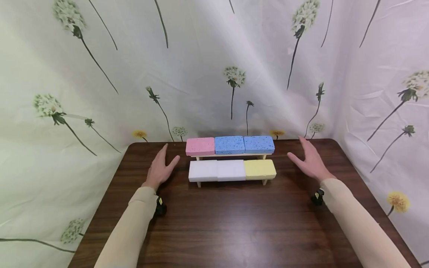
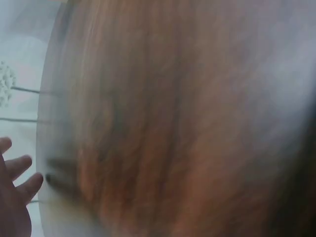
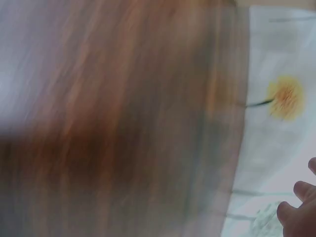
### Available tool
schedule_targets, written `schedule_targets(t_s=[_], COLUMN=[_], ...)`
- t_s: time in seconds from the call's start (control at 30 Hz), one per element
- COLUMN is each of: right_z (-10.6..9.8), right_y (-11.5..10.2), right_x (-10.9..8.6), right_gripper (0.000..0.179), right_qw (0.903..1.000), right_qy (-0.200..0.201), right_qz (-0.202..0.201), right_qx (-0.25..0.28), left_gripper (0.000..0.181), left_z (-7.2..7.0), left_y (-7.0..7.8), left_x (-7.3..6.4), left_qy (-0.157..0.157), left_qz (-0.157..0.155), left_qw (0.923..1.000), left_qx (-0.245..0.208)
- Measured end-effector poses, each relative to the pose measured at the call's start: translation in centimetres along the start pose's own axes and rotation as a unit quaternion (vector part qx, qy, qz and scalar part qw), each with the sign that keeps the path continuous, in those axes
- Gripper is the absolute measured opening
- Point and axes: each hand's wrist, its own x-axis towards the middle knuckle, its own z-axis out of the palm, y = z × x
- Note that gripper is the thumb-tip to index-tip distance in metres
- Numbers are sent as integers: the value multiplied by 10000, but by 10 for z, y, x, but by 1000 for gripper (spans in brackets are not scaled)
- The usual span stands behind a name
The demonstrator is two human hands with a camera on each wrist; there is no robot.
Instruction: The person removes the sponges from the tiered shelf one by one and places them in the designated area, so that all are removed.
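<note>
Two low wooden racks carry rows of sponges in the head view. On the rear rack (image 1: 234,155) lie a pink sponge (image 1: 200,146) and two blue sponges (image 1: 229,144). Along the front rack (image 1: 264,182) sit two white sponges (image 1: 203,171) and a yellow sponge (image 1: 260,169). To the left of the racks, my left hand (image 1: 159,169) has its fingers extended and thumb spread, holding nothing. My right hand (image 1: 312,162) is on the other side, fingers likewise extended and thumb apart, touching no sponge. Both wrist views catch only some fingertips, with the table blurred.
The racks stand toward the back of a dark brown wooden table (image 1: 214,227). A white curtain (image 1: 201,74) printed with dandelions hangs behind the table and along its sides. Each wrist bears a small black device (image 1: 161,206).
</note>
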Motion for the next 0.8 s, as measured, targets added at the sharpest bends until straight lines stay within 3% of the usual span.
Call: schedule_targets(t_s=[0.2,0.37,0.53,0.63,0.8], right_z=[4,7,11,13,17], right_y=[-22,-36,-44,-48,-57], right_x=[6,7,9,12,19], right_gripper=[93,92,94,96,99], right_qw=[9994,9980,9970,9966,9958], right_qy=[-227,-468,-682,-748,-846], right_qz=[-191,-326,-268,-205,-137], right_qx=[187,263,251,274,327], left_gripper=[79,65,64,65,74], left_z=[6,10,14,16,20], left_y=[4,11,20,24,29], left_x=[-12,-21,-31,-37,-42], left_qy=[139,-23,-259,-510,-1123], left_qz=[236,503,760,872,923], left_qw=[9951,9861,9771,9677,9386], left_qx=[-953,-1583,-1970,-2308,-3128])
